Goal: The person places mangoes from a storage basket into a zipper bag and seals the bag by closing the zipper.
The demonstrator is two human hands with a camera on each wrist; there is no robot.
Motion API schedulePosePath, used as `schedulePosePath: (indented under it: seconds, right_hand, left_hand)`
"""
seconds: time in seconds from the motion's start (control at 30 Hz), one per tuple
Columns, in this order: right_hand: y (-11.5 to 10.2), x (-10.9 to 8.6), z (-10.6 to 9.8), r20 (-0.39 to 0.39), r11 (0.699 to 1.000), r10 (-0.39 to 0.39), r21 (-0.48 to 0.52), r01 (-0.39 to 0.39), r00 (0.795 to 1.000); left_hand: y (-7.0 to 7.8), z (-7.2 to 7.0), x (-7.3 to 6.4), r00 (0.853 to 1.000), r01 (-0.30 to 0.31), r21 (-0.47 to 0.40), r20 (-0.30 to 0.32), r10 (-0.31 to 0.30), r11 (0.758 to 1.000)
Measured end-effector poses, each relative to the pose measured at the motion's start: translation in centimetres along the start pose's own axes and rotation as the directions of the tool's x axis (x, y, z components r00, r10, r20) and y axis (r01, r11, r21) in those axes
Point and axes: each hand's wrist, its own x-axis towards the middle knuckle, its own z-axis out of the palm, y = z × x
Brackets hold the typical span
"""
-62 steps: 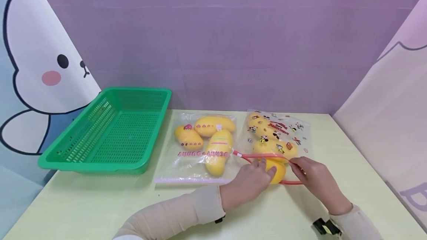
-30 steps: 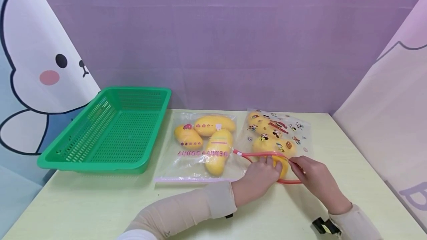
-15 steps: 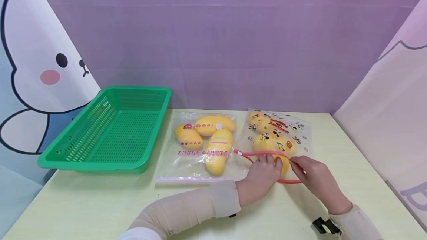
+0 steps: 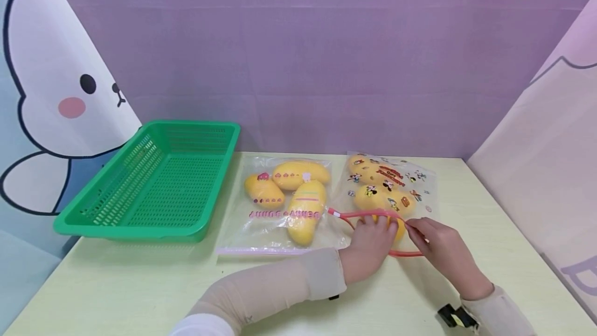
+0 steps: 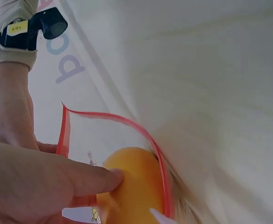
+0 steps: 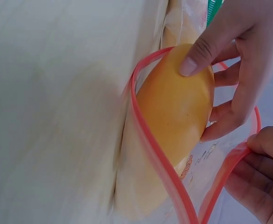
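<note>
My left hand (image 4: 370, 249) holds a yellow mango (image 6: 178, 98) at the mouth of a clear, cartoon-printed zip bag (image 4: 429, 185). In the right wrist view, its thumb lies on one side of the mango and the other fingers on the far side. The mango sits between the parted red edges (image 6: 157, 154) of the bag, partly inside. With thumb and fingertips my right hand (image 4: 443, 253) pinches the red edge at the bag's right side. More mangoes (image 4: 378, 198) show through the film deeper in this bag.
To the left lies a second clear bag (image 4: 233, 232) with a lilac edge and 3 mangoes (image 4: 305, 211) inside. A green perforated basket (image 4: 196, 232) stands at the far left of the pale table (image 4: 140, 294). A purple cloth (image 4: 298, 66) hangs behind.
My left hand has shifted right and slightly away from me, pushing the mango further into the bag. The right hand has stayed at the red edge.
</note>
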Motion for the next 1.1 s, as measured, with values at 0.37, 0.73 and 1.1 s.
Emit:
schedulePosePath:
  seconds: [0.37, 0.73, 1.1]
  right_hand:
    - [-0.1, 0.0, -0.1, -0.007, 1.000, -0.002, 0.007, 0.002, 1.000]
    - [0.0, 0.1, -0.1, -0.020, 1.000, -0.012, 0.018, 0.013, 1.000]
    - [0.0, 0.0, -0.3, -0.020, 1.000, 0.001, 0.001, -0.001, 1.000]
  left_hand:
    - [0.5, 0.3, 1.5, 0.993, 0.062, -0.018, 0.102, -0.059, 0.998]
    - [0.7, 0.3, 2.2, 0.986, 0.108, 0.032, 0.125, -0.111, 0.994]
    - [0.3, 0.2, 2.5, 0.980, 0.075, 0.051, 0.178, -0.083, 0.996]
